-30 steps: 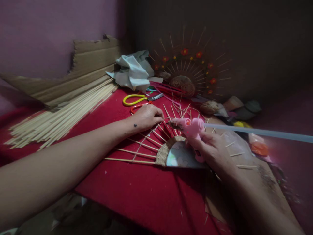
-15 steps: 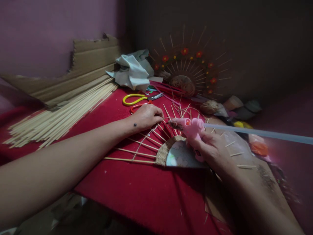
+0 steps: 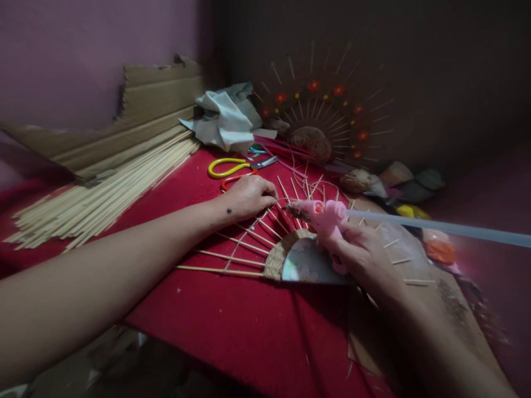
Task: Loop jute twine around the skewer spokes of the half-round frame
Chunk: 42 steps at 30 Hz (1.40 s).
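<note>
My left hand (image 3: 251, 196) pinches a thin twine (image 3: 239, 243) over the sticks of a fan-shaped frame. My right hand (image 3: 365, 251) is wrapped round a pink glue gun (image 3: 329, 215) with a long pale glue stick (image 3: 435, 224) out of its back. The gun's dirty tip is just right of my left fingertips, above the sticks. Thin sticks (image 3: 232, 257) spread from a woven half-round band (image 3: 276, 260) edging a pale blue patterned cloth piece (image 3: 307, 262). My right hand partly covers the frame's right side.
Yellow-and-red scissors (image 3: 226, 168) lie behind my left hand on the red cloth (image 3: 232, 331). Many pale sticks (image 3: 116, 193) and cardboard (image 3: 157, 94) are at the left, crumpled cloth (image 3: 226, 119) at the back. A flowered stick fan (image 3: 313, 87) stands behind. Cardboard with short sticks (image 3: 443, 298) lies right.
</note>
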{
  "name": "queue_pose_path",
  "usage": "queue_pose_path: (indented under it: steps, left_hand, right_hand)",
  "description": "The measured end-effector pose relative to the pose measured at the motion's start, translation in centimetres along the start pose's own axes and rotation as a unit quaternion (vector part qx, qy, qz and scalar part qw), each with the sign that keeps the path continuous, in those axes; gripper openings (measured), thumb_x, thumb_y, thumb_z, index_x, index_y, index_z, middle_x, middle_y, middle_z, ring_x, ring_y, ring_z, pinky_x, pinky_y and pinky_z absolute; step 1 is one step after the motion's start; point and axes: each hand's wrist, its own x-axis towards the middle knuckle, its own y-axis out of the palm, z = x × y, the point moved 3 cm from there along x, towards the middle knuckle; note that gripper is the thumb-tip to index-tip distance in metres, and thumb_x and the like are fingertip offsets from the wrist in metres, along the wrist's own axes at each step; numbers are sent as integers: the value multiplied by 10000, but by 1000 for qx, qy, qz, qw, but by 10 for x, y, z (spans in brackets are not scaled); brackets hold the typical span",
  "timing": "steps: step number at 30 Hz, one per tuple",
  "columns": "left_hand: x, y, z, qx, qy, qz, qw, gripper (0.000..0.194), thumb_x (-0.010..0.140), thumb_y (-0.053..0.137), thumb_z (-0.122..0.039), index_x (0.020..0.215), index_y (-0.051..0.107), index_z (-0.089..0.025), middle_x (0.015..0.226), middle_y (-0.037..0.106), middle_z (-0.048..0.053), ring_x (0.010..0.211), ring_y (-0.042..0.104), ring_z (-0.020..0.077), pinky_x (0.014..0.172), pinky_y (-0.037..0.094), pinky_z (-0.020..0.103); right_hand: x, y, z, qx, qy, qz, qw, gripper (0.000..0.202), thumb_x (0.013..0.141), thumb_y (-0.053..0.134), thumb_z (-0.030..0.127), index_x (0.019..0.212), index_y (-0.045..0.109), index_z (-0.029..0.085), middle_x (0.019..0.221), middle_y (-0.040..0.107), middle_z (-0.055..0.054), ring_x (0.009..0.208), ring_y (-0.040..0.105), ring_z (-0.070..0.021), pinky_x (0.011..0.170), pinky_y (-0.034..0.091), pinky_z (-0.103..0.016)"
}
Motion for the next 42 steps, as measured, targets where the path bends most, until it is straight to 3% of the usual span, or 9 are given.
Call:
queue_pose_path:
  steps: [21,28,34,39,42]
  left_hand:
    - [1,1,-1,11,4,-7,1000,179,777,574,-211,830,734,-150,750,703,45,708,598,146,658,383,255]
    - [1,1,1,12,9,-7,1000,186,783,567,-217,834,734,-155,772,711,54,723,600,151,670,387,264]
    - [-1,0,-1,11,2,-1,1000,190,781,568,-219,831,736,-146,746,706,50,701,601,149,655,387,258]
    - [-1,0,-2,1,1,-8,1000,177,774,570,-198,812,736,-149,758,713,45,713,611,150,665,398,251]
    - [-1,1,-2,-1,8,-10,1000,171,775,574,-199,811,735,-154,768,716,47,722,613,152,668,401,254]
  right_hand:
    - [0,0,4,-27,-33,-5,999,295,755,597,409,600,520,171,440,395,57,374,357,-58,360,233,-171]
    - [-1,0,0,3,-1,-1,1000,251,726,627,391,634,542,174,464,394,58,401,349,-61,366,244,-169]
    - [-8,-8,3,9,-7,-61,998,262,716,632,409,627,567,172,493,429,36,412,373,-71,367,271,-184]
    - [-31,-30,3,-11,-50,-131,990,287,693,655,470,642,646,188,481,487,4,393,398,-98,336,298,-213]
    - [-60,-53,-11,-79,-33,-202,976,272,657,699,458,799,704,226,635,644,-53,550,577,-198,388,418,-255]
